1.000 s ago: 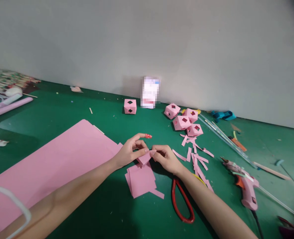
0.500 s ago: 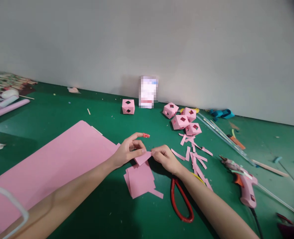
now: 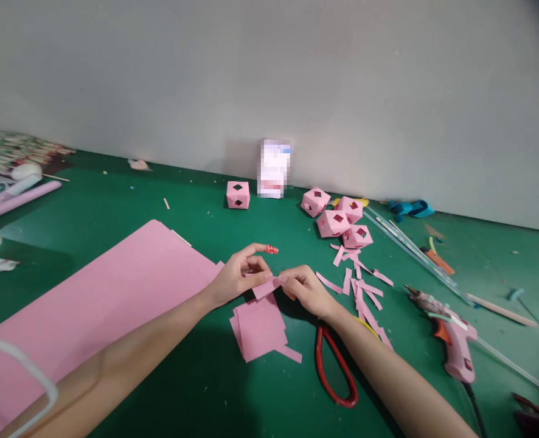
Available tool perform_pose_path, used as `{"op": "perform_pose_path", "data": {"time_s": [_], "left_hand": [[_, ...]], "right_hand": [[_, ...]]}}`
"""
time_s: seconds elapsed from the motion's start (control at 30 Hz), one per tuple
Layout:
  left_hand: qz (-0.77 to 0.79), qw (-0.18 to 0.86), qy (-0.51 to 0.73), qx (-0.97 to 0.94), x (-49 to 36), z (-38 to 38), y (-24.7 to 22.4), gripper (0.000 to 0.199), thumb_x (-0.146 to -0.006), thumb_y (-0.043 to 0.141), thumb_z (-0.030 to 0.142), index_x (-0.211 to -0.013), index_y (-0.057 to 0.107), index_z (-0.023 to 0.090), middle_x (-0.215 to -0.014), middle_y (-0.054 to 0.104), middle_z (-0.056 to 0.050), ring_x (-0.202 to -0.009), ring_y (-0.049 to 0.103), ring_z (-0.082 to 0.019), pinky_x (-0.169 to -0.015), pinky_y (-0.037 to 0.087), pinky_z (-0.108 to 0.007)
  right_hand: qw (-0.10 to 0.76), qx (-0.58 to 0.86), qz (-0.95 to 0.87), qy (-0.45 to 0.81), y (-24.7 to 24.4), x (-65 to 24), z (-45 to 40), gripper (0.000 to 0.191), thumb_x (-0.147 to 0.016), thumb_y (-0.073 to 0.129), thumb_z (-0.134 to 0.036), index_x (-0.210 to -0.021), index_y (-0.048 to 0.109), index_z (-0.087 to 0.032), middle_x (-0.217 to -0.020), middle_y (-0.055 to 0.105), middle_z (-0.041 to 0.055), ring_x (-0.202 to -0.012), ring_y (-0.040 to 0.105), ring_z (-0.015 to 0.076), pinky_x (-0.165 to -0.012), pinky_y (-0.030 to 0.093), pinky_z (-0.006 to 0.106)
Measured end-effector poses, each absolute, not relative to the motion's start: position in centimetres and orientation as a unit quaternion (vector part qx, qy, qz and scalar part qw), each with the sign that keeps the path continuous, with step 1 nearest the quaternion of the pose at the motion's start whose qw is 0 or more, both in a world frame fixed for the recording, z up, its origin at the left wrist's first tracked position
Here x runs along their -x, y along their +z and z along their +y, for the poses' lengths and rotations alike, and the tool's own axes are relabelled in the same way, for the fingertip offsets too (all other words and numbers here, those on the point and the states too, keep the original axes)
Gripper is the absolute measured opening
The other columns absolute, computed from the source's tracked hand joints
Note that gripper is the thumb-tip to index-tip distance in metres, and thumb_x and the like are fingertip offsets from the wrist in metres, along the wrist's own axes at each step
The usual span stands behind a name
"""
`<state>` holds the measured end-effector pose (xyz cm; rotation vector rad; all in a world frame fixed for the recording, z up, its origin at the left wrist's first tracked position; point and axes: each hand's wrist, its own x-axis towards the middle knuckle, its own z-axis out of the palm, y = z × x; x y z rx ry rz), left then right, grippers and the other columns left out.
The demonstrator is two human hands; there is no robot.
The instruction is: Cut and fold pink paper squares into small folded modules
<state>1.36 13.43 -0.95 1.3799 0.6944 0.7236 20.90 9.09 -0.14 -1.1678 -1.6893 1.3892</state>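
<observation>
The left hand and right hand meet palms-down, thumbs and fingers pinched closed on a folded pink paper piece.

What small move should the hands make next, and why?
I'd have the right hand press along the edge of the folded pink paper while the left hand steadies it: both hands pinch it above the squares, and its fold may not be crisp.
</observation>
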Motion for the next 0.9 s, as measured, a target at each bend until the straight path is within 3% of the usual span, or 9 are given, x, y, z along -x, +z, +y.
{"op": "perform_pose_path", "data": {"time_s": [0.17,0.5,0.73,0.9], "left_hand": [[0.308,0.648,0.318,-0.620,-1.34,13.46,-0.95,0.046,-0.084,0.073,0.036,-0.121,0.055,0.017,-0.077,0.064,0.000,-0.065,0.054,-0.011,-0.062,0.039,-0.025],[0.304,0.647,0.318,-0.623,-1.52,13.59,-1.12,0.041,-0.083,0.074,0.032,-0.117,0.057,0.015,-0.076,0.065,0.001,-0.065,0.055,-0.011,-0.063,0.040,-0.025],[0.304,0.656,0.309,-0.618,-1.55,13.66,-1.26,0.041,-0.083,0.074,0.035,-0.116,0.058,0.016,-0.077,0.066,0.000,-0.068,0.056,-0.012,-0.066,0.042,-0.026],[0.310,0.663,0.309,-0.607,-1.60,13.62,-1.16,0.041,-0.083,0.074,0.037,-0.114,0.060,0.016,-0.076,0.065,0.000,-0.067,0.056,-0.012,-0.066,0.042,-0.026]], "right_hand": [[0.332,0.437,-0.650,0.525,-0.39,-21.02,9.24,0.040,-0.089,0.044,-0.033,-0.051,0.038,-0.021,-0.049,0.037,-0.0042,-0.050,0.031,0.0102,-0.052,0.025,0.027],[0.286,0.435,-0.704,0.484,-0.28,-20.49,8.99,0.057,-0.099,0.041,-0.051,-0.051,0.043,-0.019,-0.048,0.040,-0.0044,-0.046,0.032,0.0083,-0.051,0.025,0.027],[0.299,0.426,-0.701,0.487,-0.78,-20.82,8.94,0.055,-0.102,0.035,-0.040,-0.053,0.048,-0.019,-0.051,0.050,-0.0019,-0.050,0.042,0.0107,-0.057,0.033,0.027],[0.310,0.450,-0.672,0.500,-0.62,-20.74,8.82,0.053,-0.099,0.035,-0.034,-0.050,0.049,-0.020,-0.049,0.049,-0.0013,-0.050,0.041,0.0117,-0.059,0.034,0.028]]}}
